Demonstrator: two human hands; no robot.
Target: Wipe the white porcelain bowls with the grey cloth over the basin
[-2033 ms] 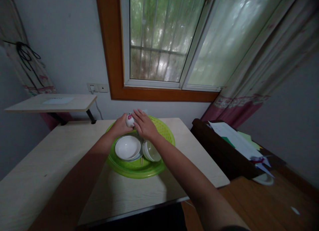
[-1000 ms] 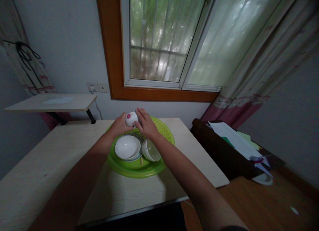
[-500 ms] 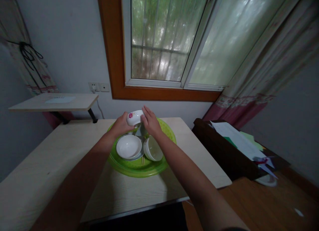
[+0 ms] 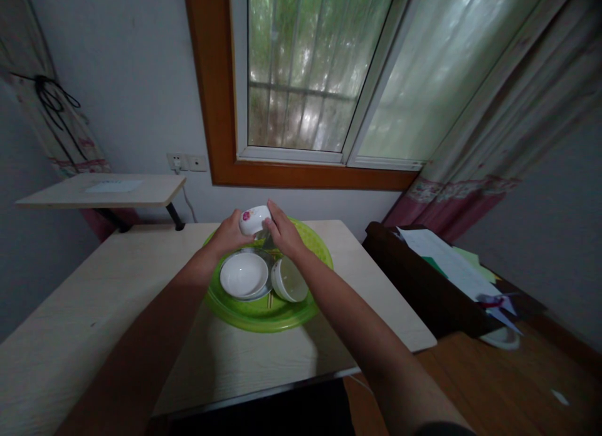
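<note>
The fingers of both hands are closed around a small, rounded, glossy white bowl with a pink flower printed on its side [image 4: 254, 221], held up above the far part of a round, lime-green plastic tray [image 4: 268, 325]. The left hand [image 4: 228, 236] grips the bowl's left end, right beside the pink flower, and the right hand [image 4: 285, 236] grips the other end, its thumb lying against the plain white wall. The bowl is tilted, its smooth outside facing the viewer; which way its mouth points is hard to tell. Below the fingers and nearer the viewer, a wide, plain, shiny white bowl [image 4: 243, 275] sits in the tray, mouth up, on another dish. Below the right hand's fingers, pale, deep round bowls [image 4: 290, 281] lie tipped on their side, nested. Thin, light-coloured sticks [image 4: 269, 300] show between these two groups. A pale wood-grain table [image 4: 371, 307] carries the tray beneath the fingers.
</note>
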